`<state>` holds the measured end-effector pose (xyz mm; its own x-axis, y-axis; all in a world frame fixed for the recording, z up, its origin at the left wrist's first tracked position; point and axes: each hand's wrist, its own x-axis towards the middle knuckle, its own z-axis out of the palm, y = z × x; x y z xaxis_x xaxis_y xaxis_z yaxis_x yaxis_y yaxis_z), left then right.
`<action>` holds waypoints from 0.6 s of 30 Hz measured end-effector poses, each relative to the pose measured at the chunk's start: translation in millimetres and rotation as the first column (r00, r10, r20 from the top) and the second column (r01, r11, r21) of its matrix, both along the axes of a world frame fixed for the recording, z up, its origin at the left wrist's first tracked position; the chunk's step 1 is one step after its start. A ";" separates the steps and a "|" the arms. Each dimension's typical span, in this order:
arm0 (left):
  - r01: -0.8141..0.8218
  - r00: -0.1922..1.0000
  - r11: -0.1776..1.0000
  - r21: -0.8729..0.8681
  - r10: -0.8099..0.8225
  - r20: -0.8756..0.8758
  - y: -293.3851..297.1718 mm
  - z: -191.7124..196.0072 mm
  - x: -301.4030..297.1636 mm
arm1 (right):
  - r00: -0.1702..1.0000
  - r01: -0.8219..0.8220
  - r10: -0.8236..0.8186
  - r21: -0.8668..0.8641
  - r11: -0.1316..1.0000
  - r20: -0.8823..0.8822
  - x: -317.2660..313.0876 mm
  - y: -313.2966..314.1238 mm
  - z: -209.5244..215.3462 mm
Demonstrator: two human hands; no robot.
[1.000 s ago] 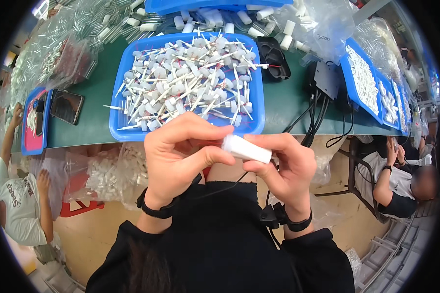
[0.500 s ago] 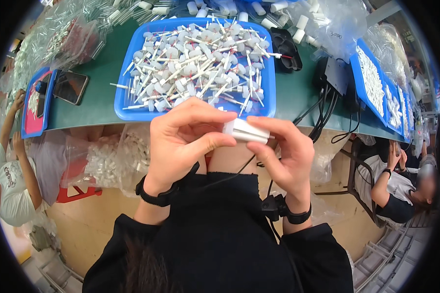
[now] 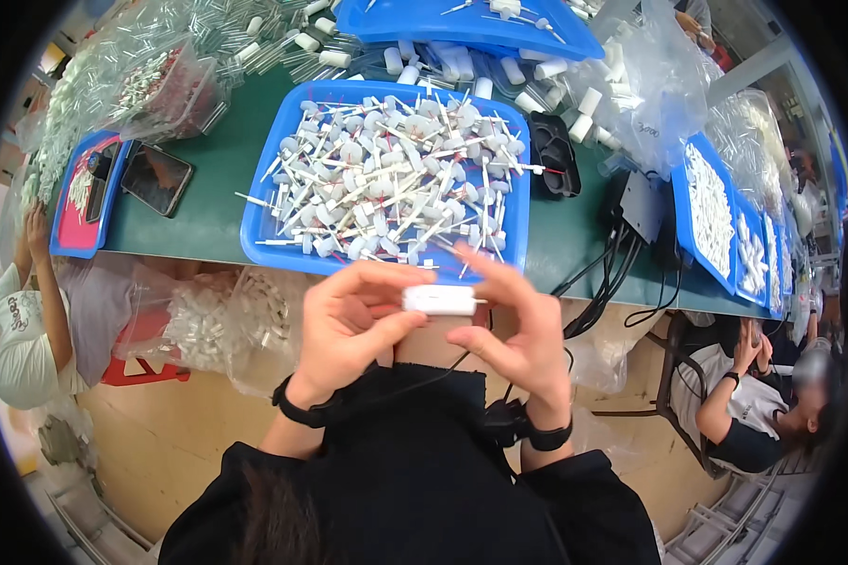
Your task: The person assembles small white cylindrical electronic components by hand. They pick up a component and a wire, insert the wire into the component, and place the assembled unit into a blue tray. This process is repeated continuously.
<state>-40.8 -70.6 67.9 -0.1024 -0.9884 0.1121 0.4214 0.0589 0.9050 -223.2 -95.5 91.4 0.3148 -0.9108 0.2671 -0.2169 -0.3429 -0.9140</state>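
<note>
two forearms (image 3: 290, 438) angled up from six o'clock, left hand (image 3: 350, 325) pinching a white cylinder (image 3: 443, 300) by its nine o'clock end, right hand (image 3: 523, 339) spread wide around its three o'clock end, blue tray (image 3: 254, 226) at twelve o'clock

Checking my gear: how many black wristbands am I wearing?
2. One black wristband is on the wrist of your left hand, which holds a white piece; a second black wristband is on that of your right hand. Sleeves might hide more.
</note>
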 end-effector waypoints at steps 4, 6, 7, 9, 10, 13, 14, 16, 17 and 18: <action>-0.106 0.994 0.994 0.032 0.107 -0.009 -1.1 11.0 18.1 | 0.973 0.146 -0.166 -0.127 0.981 -0.161 -33.3 -57.6 35.9; -0.127 0.992 0.992 0.021 0.126 0.024 -2.6 6.9 20.6 | 0.872 0.166 -0.214 -0.144 0.975 -0.440 -41.1 -104.3 53.6; -0.119 0.993 0.993 0.007 0.118 0.029 -2.8 4.5 21.0 | 0.837 0.127 -0.209 -0.191 0.973 -0.506 -43.7 -134.2 50.1; -0.083 0.997 0.997 -0.012 0.083 0.005 -6.4 6.0 16.7 | 0.756 0.107 -0.264 -0.285 0.952 -0.599 -59.7 -192.4 38.7; -0.088 0.996 0.996 -0.002 0.088 0.000 -5.8 7.2 15.3 | 0.724 0.109 -0.301 -0.327 0.939 -0.621 -65.0 -215.1 28.9; -0.136 0.991 0.990 0.023 0.136 0.002 -3.0 4.7 16.5 | 0.479 0.121 -0.311 -0.290 0.949 -0.821 -48.6 -245.1 15.9; -0.142 0.990 0.989 0.029 0.142 0.010 -3.4 4.3 16.8 | 0.434 0.129 -0.357 -0.335 0.933 -0.827 -45.9 -245.8 12.6; -0.132 0.991 0.990 0.044 0.131 0.014 -3.7 2.4 16.5 | 0.336 0.142 -0.445 -0.422 0.895 -0.830 -39.4 -243.0 6.5; -0.110 0.994 0.993 0.052 0.110 0.011 -3.5 2.3 16.0 | 0.323 0.165 -0.447 -0.415 0.895 -0.835 -36.1 -243.5 3.1; -0.074 0.997 0.996 0.058 0.074 0.009 -5.0 5.0 13.5 | 0.304 0.202 -0.454 -0.409 0.890 -0.838 -37.9 -246.4 2.6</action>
<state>-27.3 -75.6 72.9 -0.0292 -0.9981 0.0538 0.4120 0.0370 0.9104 -261.2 -342.0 94.0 0.1600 -0.9655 0.2055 -0.9862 -0.1654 -0.0089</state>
